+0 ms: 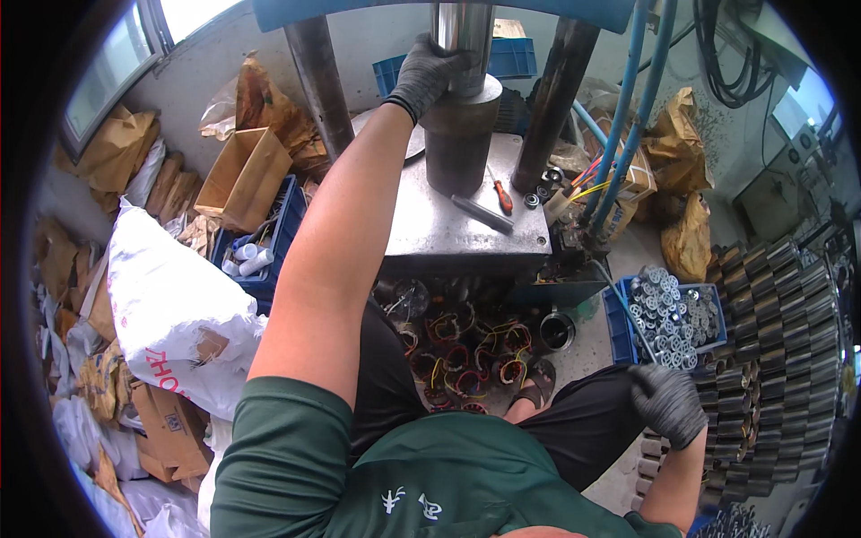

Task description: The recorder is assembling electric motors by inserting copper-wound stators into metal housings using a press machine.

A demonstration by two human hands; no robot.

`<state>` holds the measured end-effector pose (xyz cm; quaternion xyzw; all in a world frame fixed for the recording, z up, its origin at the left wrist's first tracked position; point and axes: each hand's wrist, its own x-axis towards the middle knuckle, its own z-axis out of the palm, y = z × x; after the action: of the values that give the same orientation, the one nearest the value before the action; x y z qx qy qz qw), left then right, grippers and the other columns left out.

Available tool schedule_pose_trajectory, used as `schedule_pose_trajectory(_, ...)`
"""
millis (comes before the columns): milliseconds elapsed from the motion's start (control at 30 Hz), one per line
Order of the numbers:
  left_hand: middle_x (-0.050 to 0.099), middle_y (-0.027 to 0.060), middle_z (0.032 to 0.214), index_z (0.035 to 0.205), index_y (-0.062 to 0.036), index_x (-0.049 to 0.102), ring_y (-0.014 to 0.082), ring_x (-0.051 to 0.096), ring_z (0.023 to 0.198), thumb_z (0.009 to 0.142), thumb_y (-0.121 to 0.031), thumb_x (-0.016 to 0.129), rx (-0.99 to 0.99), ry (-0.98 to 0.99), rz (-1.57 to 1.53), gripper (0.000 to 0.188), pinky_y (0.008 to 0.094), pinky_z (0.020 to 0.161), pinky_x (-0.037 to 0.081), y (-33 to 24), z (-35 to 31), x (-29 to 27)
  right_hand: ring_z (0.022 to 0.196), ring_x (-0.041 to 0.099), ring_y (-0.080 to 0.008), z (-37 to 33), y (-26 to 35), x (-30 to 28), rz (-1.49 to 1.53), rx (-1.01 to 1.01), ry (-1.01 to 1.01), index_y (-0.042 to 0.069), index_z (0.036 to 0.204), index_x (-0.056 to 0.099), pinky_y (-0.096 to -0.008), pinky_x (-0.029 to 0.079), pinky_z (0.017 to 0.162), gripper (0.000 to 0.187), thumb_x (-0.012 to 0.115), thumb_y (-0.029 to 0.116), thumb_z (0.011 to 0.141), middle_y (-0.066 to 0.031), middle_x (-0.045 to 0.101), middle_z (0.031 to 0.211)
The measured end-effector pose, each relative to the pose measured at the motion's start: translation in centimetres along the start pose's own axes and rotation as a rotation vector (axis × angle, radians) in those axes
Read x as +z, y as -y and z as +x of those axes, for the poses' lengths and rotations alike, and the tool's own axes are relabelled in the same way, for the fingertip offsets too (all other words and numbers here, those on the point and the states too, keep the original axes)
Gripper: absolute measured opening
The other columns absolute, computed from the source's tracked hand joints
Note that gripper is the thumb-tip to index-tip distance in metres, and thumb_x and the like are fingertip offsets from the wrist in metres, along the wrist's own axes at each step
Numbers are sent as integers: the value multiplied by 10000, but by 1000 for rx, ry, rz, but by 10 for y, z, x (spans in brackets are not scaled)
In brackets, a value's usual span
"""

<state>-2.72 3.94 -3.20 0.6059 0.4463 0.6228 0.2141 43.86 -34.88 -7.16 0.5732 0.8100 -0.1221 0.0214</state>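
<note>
My left hand (426, 73), in a dark grey knit glove, reaches far forward and curls against the left side of a shiny metal cylinder (463, 40). That cylinder stands on a thick, dull steel block (459, 143) in a press; its top runs out of view. On the press table (417, 229) lie a screwdriver with an orange-red handle (503, 198) and a dark metal bar (482, 215). My right hand (668, 403), gloved alike, is low by my right knee. Its fingers are curled at the lower end of a thin metal lever (628, 314), partly hiding the grip.
Steel columns (320, 85) flank the press, with blue hoses (628, 117) on the right. Wound coils with coloured wires (466, 354) cover the floor below. A blue crate (621, 334) holds metal parts; stacked metal rings (776, 350) stand farther right. A white sack (175, 296) bulges at left.
</note>
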Motion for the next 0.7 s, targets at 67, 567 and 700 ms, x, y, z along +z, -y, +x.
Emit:
schedule_pose_trajectory(67,722,192,1111,1286,46,564,275,713,1040,692,-416,938,-74,-13,43,841,379,948,569,1,-2,2,963,706,-415,-2,-2,4,-37,23,61,19,1146,728,-479,577,875,315,665,144,864,-226,733,1039)
schedule_pose_trajectory(567,741,183,1004,1109,39,654,253,726,925,694,-387,953,-12,3,-5,666,370,878,572,9,-2,2,959,713,-408,2,-1,-1,12,40,-7,27,1145,738,-465,580,874,282,649,146,905,-220,739,1010)
schedule_pose_trajectory(700,744,182,1009,1113,35,662,245,725,925,683,-394,957,-14,4,101,676,365,874,571,15,5,-2,963,713,-406,3,1,-5,140,10,-224,19,1152,734,-460,581,876,282,659,136,906,-220,740,1020)
